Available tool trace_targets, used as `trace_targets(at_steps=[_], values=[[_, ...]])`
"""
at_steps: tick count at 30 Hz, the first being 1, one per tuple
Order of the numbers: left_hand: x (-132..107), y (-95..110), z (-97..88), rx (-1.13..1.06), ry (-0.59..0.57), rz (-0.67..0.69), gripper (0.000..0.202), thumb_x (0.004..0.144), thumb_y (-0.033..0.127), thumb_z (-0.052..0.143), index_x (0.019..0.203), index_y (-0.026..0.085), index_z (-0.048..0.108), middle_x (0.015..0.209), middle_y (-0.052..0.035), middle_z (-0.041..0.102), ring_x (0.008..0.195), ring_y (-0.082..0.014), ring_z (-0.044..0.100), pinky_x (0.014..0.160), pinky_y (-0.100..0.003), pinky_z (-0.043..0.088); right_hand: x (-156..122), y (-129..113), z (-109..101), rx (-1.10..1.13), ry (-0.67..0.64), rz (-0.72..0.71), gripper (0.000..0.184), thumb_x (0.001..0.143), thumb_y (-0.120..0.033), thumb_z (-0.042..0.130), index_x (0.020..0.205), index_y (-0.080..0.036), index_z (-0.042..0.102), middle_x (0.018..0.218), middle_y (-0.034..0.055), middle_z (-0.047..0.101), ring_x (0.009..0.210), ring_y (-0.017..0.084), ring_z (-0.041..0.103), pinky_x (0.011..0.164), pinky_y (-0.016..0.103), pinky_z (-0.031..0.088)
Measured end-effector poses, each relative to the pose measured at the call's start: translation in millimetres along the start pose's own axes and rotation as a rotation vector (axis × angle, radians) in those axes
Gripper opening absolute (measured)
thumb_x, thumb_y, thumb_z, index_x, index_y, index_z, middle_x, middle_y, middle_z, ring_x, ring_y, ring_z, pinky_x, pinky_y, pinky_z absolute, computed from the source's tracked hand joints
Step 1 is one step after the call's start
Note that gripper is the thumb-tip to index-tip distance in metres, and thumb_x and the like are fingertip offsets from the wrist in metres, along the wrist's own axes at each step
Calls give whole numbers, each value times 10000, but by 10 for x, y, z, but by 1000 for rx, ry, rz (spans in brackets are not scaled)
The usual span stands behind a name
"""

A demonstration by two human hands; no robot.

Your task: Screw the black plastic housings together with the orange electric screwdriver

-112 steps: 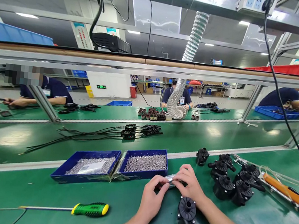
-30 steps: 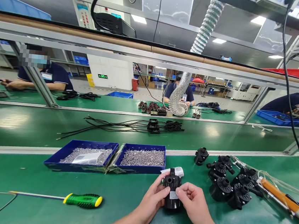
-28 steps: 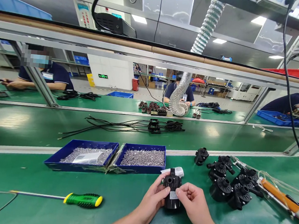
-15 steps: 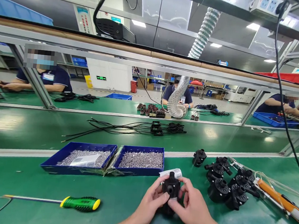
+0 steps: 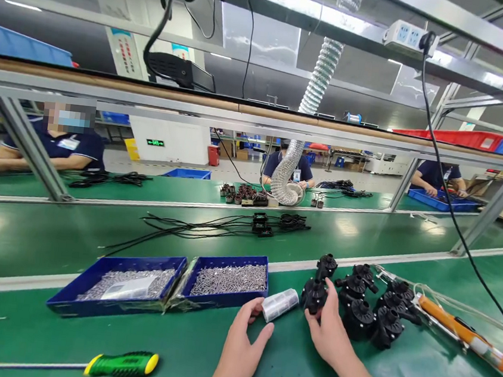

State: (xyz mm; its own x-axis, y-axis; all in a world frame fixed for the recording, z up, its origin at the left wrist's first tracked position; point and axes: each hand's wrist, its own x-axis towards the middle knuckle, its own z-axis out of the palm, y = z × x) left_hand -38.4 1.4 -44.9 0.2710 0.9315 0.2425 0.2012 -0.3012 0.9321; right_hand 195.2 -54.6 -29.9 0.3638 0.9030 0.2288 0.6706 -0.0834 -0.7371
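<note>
My right hand (image 5: 329, 335) grips a black plastic pump body (image 5: 313, 293), holding it upright on the green mat beside a cluster of several like black pump bodies (image 5: 371, 306). My left hand (image 5: 240, 349) rests on the mat with its fingers apart. Its fingertips are at the end of a small roll of white labels (image 5: 280, 304), which lies on its side between my hands. I cannot tell whether they touch the roll.
Two blue trays of small metal screws (image 5: 229, 280) (image 5: 121, 283) stand ahead of my left hand. A green-handled screwdriver (image 5: 122, 364) lies near left, an orange power screwdriver (image 5: 465, 334) far right. Black cables (image 5: 229, 226) lie on the belt beyond. Co-workers sit opposite.
Both hands held the pump body over the mat; now my right hand has carried it right to the cluster and my left hand has let go and opened near the label roll.
</note>
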Motion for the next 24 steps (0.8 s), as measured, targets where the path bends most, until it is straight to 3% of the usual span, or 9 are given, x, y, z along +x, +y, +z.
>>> trace_targets(at_steps=[4,6,8,10,13,16,18,20,24], values=[[95,-7,13,-19,-4,-53,574,882,477,704,1380,220,584,1187,-106,717,1112,-310,666,1032,-507,510,57,21,49,80,32,-50,824,1006,-426,408,1654,-230,-62,1648,195,271,1265,211,604,994,372,592],[119,-9,12,-38,-9,-62,544,882,468,704,1353,220,592,1113,-83,723,1045,-290,670,986,-475,511,41,-35,30,64,49,-82,688,1010,-422,423,1620,-218,176,1602,183,338,1255,228,582,997,394,574],[130,-11,13,-59,-23,-57,489,886,452,693,1310,220,614,1053,-62,722,1003,-272,669,958,-448,508,26,-90,1,37,16,-125,431,1026,-430,425,1396,-222,506,1429,146,510,1119,236,605,966,417,551],[132,-11,14,-69,-40,-41,422,889,429,681,1253,219,643,988,-43,715,961,-258,666,944,-428,508,33,-113,-10,15,-46,-144,353,1037,-452,432,1209,-218,634,1221,115,615,978,238,616,938,446,526],[122,-2,9,-68,-68,-18,340,909,420,671,1184,219,677,910,-23,702,905,-246,664,941,-414,517,88,-80,13,29,-99,-98,436,1035,-474,463,1310,-176,624,1120,117,670,888,234,628,915,456,515],[110,13,-15,-42,-51,2,330,911,447,690,1148,217,702,889,-27,673,879,-252,658,904,-415,542,128,-41,26,105,-161,-79,412,1036,-464,496,1306,-174,608,1001,72,697,817,192,623,811,359,515],[103,24,-34,10,3,39,347,882,447,728,1148,225,726,999,-62,668,967,-281,660,919,-438,559,115,-46,13,154,-213,-93,350,1020,-438,538,1253,-188,613,905,31,681,756,165,589,732,305,484],[94,34,-47,56,34,81,386,839,403,771,1191,248,747,1176,-97,650,1134,-318,648,1027,-491,549,72,-74,-8,187,-269,-120,295,1000,-407,575,1199,-196,628,872,14,665,722,148,554,691,279,452],[108,45,-62,54,-60,103,457,832,299,761,1288,288,748,1342,-103,608,1269,-313,633,1175,-510,484,10,-140,-37,232,-359,-171,244,990,-372,597,1154,-206,668,877,5,639,721,135,539,694,270,437]])
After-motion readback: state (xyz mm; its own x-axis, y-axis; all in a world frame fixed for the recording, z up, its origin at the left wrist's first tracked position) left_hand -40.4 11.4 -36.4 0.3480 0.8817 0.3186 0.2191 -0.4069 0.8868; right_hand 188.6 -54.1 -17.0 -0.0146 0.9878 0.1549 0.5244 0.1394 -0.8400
